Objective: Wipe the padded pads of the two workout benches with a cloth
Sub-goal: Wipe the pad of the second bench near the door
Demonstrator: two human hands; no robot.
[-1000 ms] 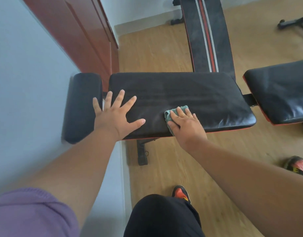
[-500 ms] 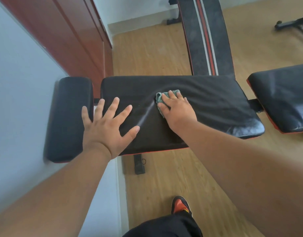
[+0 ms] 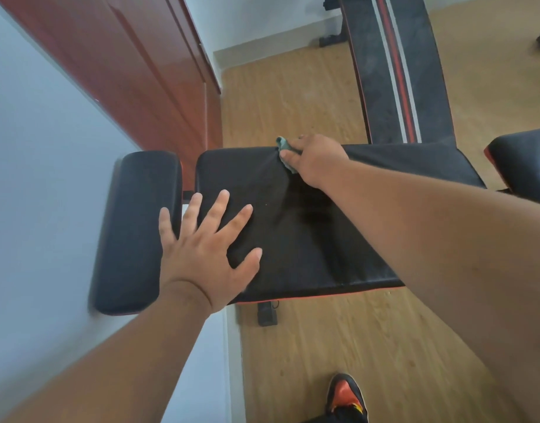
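Note:
A black padded bench pad [image 3: 308, 239] lies across the middle of the view, with a smaller black pad [image 3: 134, 233] at its left end against the wall. My right hand [image 3: 314, 160] grips a small green cloth [image 3: 283, 145] at the pad's far edge, fingers bent over it. My left hand [image 3: 207, 248] rests flat with spread fingers on the pad's near left corner. A second bench's long pad [image 3: 393, 71], black with red and white stripes, runs away behind. Another black pad [image 3: 525, 163] shows at the right edge.
A grey wall [image 3: 33, 178] and a red-brown cabinet [image 3: 140, 71] close off the left side. Wood floor lies beyond and in front of the bench. The bench's foot [image 3: 267, 314] sticks out below the pad. My orange and black shoe [image 3: 346, 395] stands on the floor.
My right hand has slid the cloth from the pad's near edge across to its far edge. The left hand stays planted on the near left corner. The view has moved closer.

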